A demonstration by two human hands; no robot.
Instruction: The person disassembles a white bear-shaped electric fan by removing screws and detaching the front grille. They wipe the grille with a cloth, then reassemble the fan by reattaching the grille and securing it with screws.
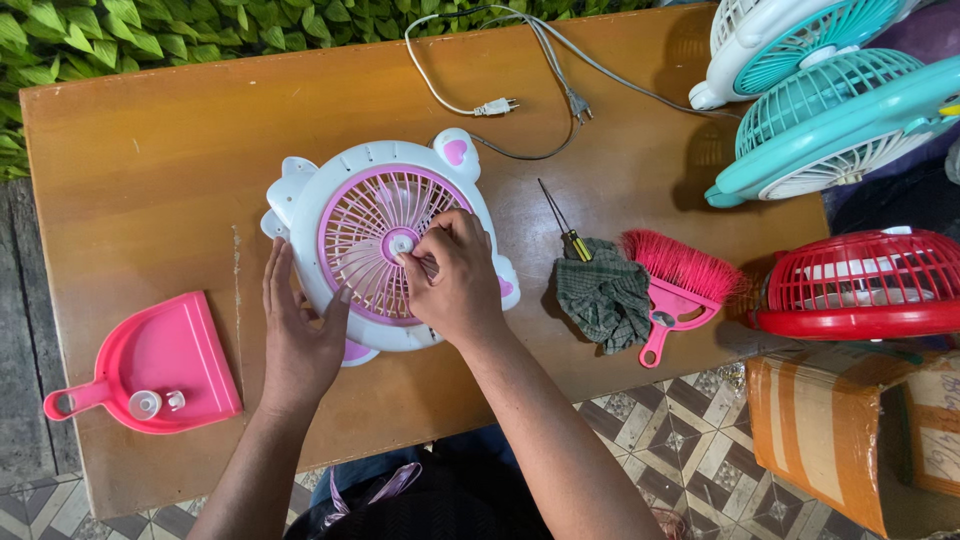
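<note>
Your left hand (300, 340) lies flat on the lower left rim of the white and pink fan (385, 250), fingers (278, 280) spread open and gripping nothing, the thumb pressed against the edge of the pink grille. Your right hand (455, 280) sits over the right half of the grille, its fingers curled in and pinched at the small white hub (401, 243) in the middle of the fan; you cannot tell from here whether they hold anything besides that hub. The fan lies face up near the middle of the brown wooden surface (150, 170), with its white cord (530, 60) trailing toward the far edge. To your left, a pink dustpan (160, 360) rests on the surface with two small white parts (155, 403) lying in it. To your right lie a slim screwdriver (562, 222), its handle touching a crumpled checked cloth (603, 295), and just beside the cloth a pink hand brush (678, 285). Farther right, two teal and white fans (830, 110) and a red fan (860, 285) crowd the corner, above a cardboard box (830, 430) on the tiled floor.
</note>
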